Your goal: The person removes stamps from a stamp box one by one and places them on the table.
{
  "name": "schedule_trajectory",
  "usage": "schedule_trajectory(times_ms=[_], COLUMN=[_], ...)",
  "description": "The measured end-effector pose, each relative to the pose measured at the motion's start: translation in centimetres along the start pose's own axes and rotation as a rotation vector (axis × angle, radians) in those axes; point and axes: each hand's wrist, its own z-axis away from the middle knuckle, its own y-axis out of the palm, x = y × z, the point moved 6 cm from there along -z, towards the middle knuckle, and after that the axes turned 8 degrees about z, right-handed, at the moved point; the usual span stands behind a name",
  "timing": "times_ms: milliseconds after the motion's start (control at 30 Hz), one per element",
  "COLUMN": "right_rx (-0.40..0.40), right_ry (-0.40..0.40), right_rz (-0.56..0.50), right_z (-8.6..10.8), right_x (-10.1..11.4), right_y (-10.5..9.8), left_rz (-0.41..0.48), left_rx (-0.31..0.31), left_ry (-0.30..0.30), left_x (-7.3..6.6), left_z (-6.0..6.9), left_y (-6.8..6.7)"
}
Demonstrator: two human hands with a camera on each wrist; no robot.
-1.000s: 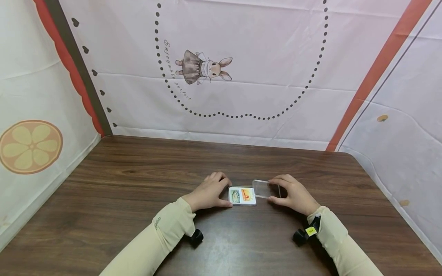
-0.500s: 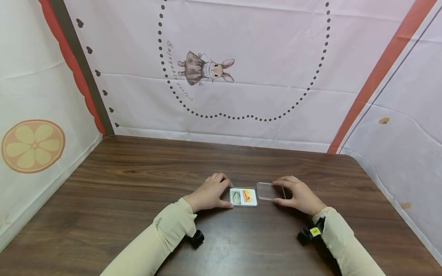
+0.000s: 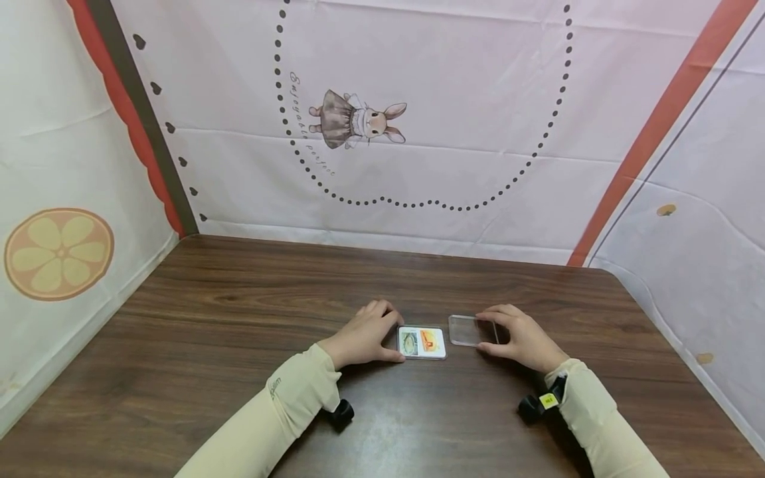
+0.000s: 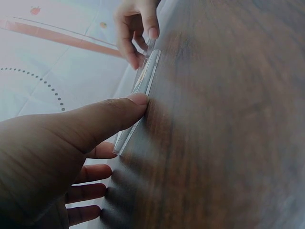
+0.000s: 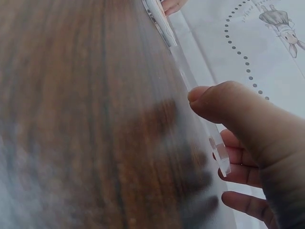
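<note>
A flat clear plastic case [image 3: 422, 342] lies on the table, a white card with two colour pictures showing in it. My left hand [image 3: 363, 335] grips its left end, thumb on the near edge and fingers at the far edge. In the left wrist view the thumb presses against the side of the case [image 4: 151, 76]. Just to the right is an empty-looking clear plastic lid [image 3: 463, 330], a small gap from the case. My right hand [image 3: 524, 340] pinches the lid's right end between thumb and fingers. Whether the lid touches the table I cannot tell.
The brown wood-grain table [image 3: 269, 285] ends at a printed cloth backdrop [image 3: 454, 119], with more cloth along both sides. A black wrist camera [image 3: 342, 415] sits below the left wrist and another camera [image 3: 530, 408] below the right.
The right hand has drawn the lid rightward, from overlapping the case's right edge to lying apart from it. The left hand keeps its hold, and the case stays nearly in place.
</note>
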Motion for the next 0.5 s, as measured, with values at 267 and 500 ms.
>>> schedule_trajectory(times_ms=[267, 500], right_rx=[0.017, 0.041], right_ry=[0.003, -0.001], right_rz=[0.025, 0.039], right_z=[0.16, 0.01], right_x=[-0.05, 0.09], right_y=[-0.01, 0.2], left_rz=[0.0, 0.022], left_rx=[0.006, 0.008], left_ry=[-0.001, -0.006], left_x=[-0.06, -0.1], left_z=[-0.1, 0.14], left_y=[0.17, -0.1])
